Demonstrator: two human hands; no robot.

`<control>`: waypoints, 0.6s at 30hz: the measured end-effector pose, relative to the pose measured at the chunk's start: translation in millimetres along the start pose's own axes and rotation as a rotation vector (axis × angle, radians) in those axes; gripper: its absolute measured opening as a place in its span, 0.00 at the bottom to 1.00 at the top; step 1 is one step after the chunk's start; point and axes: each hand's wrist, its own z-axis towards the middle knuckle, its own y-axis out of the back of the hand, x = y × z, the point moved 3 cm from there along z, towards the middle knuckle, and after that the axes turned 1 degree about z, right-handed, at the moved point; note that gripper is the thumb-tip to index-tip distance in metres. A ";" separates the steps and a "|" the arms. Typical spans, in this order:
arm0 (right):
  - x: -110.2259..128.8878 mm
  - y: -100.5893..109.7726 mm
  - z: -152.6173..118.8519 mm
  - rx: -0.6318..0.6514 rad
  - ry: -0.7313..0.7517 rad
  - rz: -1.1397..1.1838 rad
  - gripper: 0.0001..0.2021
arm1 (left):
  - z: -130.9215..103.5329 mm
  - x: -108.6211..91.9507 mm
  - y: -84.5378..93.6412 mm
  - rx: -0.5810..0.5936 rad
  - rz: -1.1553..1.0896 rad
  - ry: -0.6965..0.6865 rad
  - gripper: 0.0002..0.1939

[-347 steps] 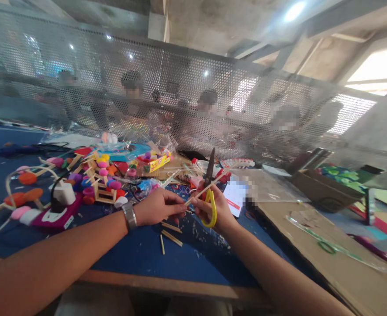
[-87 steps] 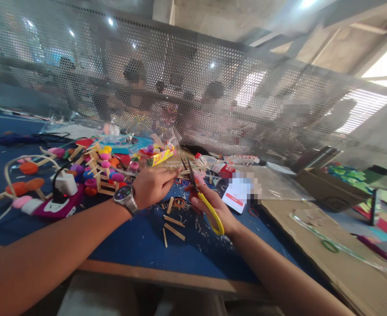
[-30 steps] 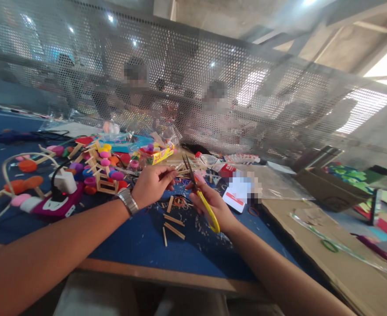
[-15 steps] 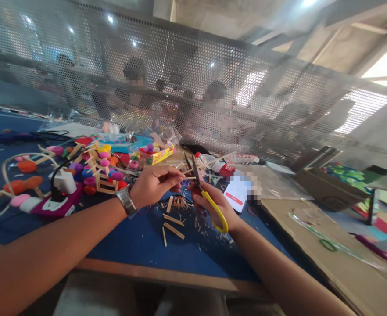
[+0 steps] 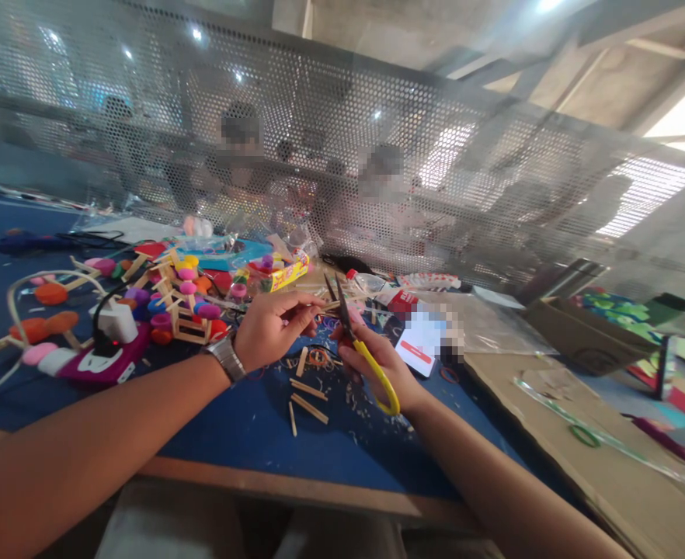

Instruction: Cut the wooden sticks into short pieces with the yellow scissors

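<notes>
My left hand [image 5: 278,326] pinches a thin wooden stick [image 5: 329,306] between thumb and fingers, its far end reaching the scissor blades. In my right hand [image 5: 380,361] are scissors [image 5: 371,365] with yellow handles and dark blades, which are parted and point up and away from me. The stick lies at the blades; whether they touch it I cannot tell. Below the hands, several short wooden sticks [image 5: 309,408] lie on the blue tabletop [image 5: 243,435], with pale shavings and rubber bands [image 5: 318,357] around them.
Colourful clay-and-stick models [image 5: 188,299] and a purple power strip [image 5: 109,361] crowd the left. A phone [image 5: 421,341], a bottle [image 5: 371,283] and cardboard [image 5: 529,419] are to the right. A perforated metal screen [image 5: 319,101] stands behind, people beyond it.
The stick at the blades is tilted up more than before. My right hand and the scissors have shifted very slightly left; both hands keep their hold.
</notes>
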 end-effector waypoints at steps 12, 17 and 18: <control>0.2 -1.2 -1.2 -0.004 0.036 -0.003 0.18 | 2.7 -3.7 2.4 -0.046 0.046 -0.092 0.09; -0.6 -3.8 -2.4 0.028 0.018 0.070 0.19 | 3.3 -5.0 1.5 -0.001 0.083 -0.184 0.09; -1.0 -3.1 -2.4 0.031 0.023 0.069 0.18 | 3.6 -5.3 1.2 0.024 0.093 -0.183 0.09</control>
